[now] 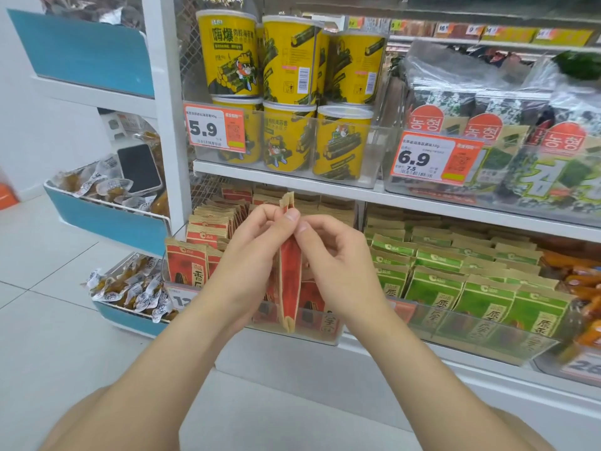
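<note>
A red and tan paper snack packet (289,281) hangs edge-on in front of the lower shelf, its gusset side facing me. My left hand (257,252) pinches its top edge from the left, and my right hand (335,255) pinches the same top from the right. The packet's lower end sits just above the front wall of a clear bin (328,336) that holds more red packets (185,262) of the same kind.
Green packets (455,288) fill the bin to the right. Above stand yellow seaweed-roll tubs (286,89) and seaweed bags (487,125) behind price tags. A blue-and-white side rack (107,219) with wrapped snacks stands at left, and a pale tiled floor (48,320) lies below.
</note>
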A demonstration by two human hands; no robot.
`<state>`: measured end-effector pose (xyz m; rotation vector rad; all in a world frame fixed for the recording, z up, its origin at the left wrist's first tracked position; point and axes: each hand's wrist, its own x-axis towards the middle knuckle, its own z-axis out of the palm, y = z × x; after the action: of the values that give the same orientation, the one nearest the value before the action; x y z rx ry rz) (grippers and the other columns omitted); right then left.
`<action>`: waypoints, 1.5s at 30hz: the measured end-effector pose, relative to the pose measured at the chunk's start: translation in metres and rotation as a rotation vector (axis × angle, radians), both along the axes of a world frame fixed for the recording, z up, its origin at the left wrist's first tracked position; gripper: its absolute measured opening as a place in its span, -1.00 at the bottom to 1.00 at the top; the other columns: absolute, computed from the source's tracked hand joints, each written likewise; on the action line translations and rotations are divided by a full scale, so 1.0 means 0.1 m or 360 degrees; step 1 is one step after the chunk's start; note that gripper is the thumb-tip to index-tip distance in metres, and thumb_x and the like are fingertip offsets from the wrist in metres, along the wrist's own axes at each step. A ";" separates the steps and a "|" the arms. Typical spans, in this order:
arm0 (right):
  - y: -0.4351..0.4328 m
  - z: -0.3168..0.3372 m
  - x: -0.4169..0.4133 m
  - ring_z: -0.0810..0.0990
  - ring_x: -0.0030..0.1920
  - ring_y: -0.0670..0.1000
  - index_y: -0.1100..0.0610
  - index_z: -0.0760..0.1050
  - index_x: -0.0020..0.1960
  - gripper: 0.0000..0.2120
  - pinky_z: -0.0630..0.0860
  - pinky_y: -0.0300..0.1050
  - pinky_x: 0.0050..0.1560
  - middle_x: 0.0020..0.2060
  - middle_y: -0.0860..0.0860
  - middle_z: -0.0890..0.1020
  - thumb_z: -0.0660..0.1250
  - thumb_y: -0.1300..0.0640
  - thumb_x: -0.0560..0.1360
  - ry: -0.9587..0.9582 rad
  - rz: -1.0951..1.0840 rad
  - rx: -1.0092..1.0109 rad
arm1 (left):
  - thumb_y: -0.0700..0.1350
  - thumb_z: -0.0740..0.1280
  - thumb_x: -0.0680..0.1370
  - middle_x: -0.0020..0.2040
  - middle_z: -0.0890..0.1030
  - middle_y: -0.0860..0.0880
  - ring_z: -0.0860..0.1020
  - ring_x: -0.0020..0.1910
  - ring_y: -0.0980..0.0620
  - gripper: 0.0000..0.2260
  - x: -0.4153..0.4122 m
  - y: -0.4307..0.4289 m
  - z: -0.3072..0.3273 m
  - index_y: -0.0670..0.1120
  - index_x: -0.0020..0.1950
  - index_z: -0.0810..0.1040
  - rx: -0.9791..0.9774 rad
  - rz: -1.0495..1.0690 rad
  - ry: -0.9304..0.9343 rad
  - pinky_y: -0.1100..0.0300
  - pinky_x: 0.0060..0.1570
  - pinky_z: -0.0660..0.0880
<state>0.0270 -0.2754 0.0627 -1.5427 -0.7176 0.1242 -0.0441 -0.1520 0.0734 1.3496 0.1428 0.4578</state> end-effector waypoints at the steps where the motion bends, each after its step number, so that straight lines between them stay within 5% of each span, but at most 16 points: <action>1: 0.03 -0.01 -0.01 0.75 -0.06 0.05 0.03 0.69 0.10 -0.86 0.70 0.27 0.03 -0.08 0.00 0.77 0.38 0.01 0.69 0.0042 -0.0010 0.0026 | 0.14 0.44 0.60 0.04 0.57 -0.17 0.54 0.06 -0.17 -0.71 0.00 0.01 0.00 -0.06 0.04 0.51 -0.0032 -0.0006 0.0010 -0.17 0.13 0.44; 6: 0.10 -0.02 -0.11 0.69 -0.09 -0.05 0.11 0.63 0.17 -0.80 0.63 -0.10 -0.09 0.00 0.12 0.75 0.36 0.00 0.70 0.0257 0.0003 0.0121 | 0.14 0.41 0.60 0.10 0.56 -0.22 0.54 0.13 -0.28 -0.76 -0.02 0.02 -0.03 0.00 0.02 0.49 -0.0151 -0.0068 0.0015 -0.27 0.13 0.42; 11: 0.08 -0.04 -0.12 0.74 0.02 -0.02 0.00 0.63 0.28 -0.79 0.68 0.00 0.04 0.01 -0.01 0.76 0.28 0.00 0.74 0.0129 -0.0054 0.0088 | -0.02 0.42 0.65 0.03 0.56 -0.17 0.55 0.05 -0.16 -0.86 -0.03 -0.02 -0.04 -0.02 0.11 0.51 -0.0209 -0.0024 -0.0002 -0.11 0.00 0.47; 15: 0.06 -0.03 -0.12 0.73 -0.09 -0.06 0.04 0.69 0.15 -0.79 0.63 -0.05 -0.09 -0.09 -0.03 0.77 0.27 0.17 0.73 0.0048 -0.0193 0.0164 | -0.14 0.38 0.67 -0.04 0.67 -0.06 0.64 -0.10 0.02 -0.97 -0.02 -0.11 -0.03 -0.04 0.10 0.59 -0.0313 0.0029 -0.0001 0.08 -0.13 0.52; 21: 0.00 0.01 -0.07 0.57 -0.33 -0.10 0.22 0.69 -0.02 -0.78 0.48 -0.25 -0.29 -0.33 -0.02 0.67 0.35 0.15 0.71 0.0269 -0.0273 0.0326 | -0.08 0.44 0.55 -0.10 0.69 -0.02 0.64 -0.13 0.05 -0.82 -0.01 -0.15 -0.04 -0.05 0.12 0.70 -0.0425 -0.0061 0.0030 0.02 0.03 0.48; 25: -0.02 0.07 -0.08 0.66 -0.29 -0.03 0.26 0.69 0.07 -0.77 0.59 -0.18 -0.25 -0.25 0.11 0.71 0.32 0.14 0.73 0.0491 -0.0104 0.0433 | -0.03 0.44 0.51 -0.14 0.67 0.01 0.62 -0.18 0.05 -0.69 -0.02 -0.14 -0.02 -0.05 0.24 0.68 -0.0459 -0.0150 0.0097 -0.03 0.04 0.45; 32: -0.01 0.09 -0.09 0.73 -0.18 0.27 0.29 0.68 0.14 -0.75 0.67 -0.03 -0.22 -0.11 0.31 0.74 0.33 0.12 0.73 0.0535 0.0040 0.0447 | -0.08 0.35 0.65 -0.15 0.66 -0.02 0.58 -0.12 -0.01 -0.76 -0.05 -0.05 -0.02 -0.08 0.25 0.71 -0.0459 -0.0198 0.0113 -0.12 0.18 0.43; 37: 0.03 0.06 -0.08 0.75 0.00 0.40 0.23 0.70 0.15 -0.80 0.67 0.40 0.14 -0.08 0.28 0.76 0.37 0.12 0.71 0.0416 0.0014 0.0379 | -0.07 0.37 0.61 -0.20 0.61 -0.04 0.56 -0.16 0.01 -0.83 -0.06 -0.02 -0.03 -0.08 0.08 0.74 -0.0485 -0.0212 0.0097 0.00 0.01 0.49; 45: 0.02 0.04 -0.05 0.78 -0.04 0.28 0.19 0.71 0.10 -0.85 0.71 0.23 0.10 -0.10 0.21 0.78 0.38 0.16 0.70 0.0370 -0.0031 0.0339 | -0.11 0.33 0.64 -0.19 0.60 -0.07 0.56 -0.14 -0.01 -0.82 -0.04 -0.04 -0.02 -0.13 0.07 0.72 -0.0480 -0.0186 0.0088 -0.01 0.06 0.48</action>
<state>0.0223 -0.2734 0.0664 -1.3060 -0.5142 0.2025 -0.0477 -0.1563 0.0717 1.0683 0.1704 0.2878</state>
